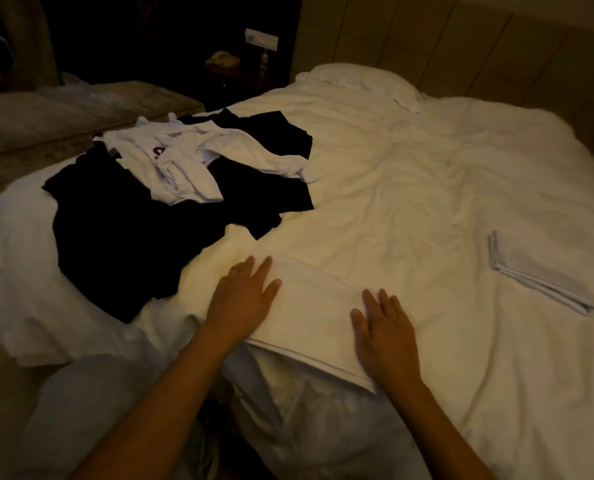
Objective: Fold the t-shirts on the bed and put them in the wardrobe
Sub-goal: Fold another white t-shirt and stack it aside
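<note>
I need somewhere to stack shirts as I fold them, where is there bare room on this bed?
Bare duvet runs from the pillow down between the pile of black and white t-shirts and the small folded cloth. The left side is crowded by that pile, and both hands lie flat on the folded white shirt at the near edge.

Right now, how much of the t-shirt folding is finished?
One folded white shirt lies set aside on the bed. The left hand and right hand press flat on a second white folded shirt. The unfolded pile of black and white shirts is left; no wardrobe is in view.
</note>
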### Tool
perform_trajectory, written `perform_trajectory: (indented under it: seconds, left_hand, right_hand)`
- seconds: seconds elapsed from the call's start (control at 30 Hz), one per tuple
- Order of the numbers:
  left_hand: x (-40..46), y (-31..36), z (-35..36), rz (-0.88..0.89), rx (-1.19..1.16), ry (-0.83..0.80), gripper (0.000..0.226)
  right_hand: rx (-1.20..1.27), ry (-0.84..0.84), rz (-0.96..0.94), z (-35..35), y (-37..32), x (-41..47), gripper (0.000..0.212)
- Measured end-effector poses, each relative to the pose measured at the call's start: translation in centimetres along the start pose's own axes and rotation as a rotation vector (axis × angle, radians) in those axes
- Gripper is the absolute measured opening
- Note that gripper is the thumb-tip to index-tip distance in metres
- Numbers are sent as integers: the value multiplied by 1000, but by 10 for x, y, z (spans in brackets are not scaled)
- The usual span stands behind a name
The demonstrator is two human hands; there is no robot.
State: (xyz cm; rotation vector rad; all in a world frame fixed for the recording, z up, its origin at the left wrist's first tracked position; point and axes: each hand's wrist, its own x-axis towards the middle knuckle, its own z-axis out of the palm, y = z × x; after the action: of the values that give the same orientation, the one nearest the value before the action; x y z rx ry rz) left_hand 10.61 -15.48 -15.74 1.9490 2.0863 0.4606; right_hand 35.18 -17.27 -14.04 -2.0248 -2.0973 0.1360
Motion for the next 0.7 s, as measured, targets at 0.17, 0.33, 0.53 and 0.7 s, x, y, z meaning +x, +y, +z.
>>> perform_trajectory:
  seconds: [0.17, 0.33, 0.53, 0.7]
  left_hand:
    - [1, -1, -9, -166, -326, 129, 67]
    - [-1, 3, -25, -342, -549, -161, 75]
    - [-13, 22, -32, -420, -1015, -229, 61]
    - [-29, 60, -31, -367, -1336, -268, 38]
  right_hand:
    - [349, -7, 309, -10, 4, -9, 76]
    - [958, -132, 563, -19, 6, -5, 54]
    - [1370, -196, 630, -31, 13, -13, 24]
    - [1494, -53, 555, -67, 41, -31, 17]
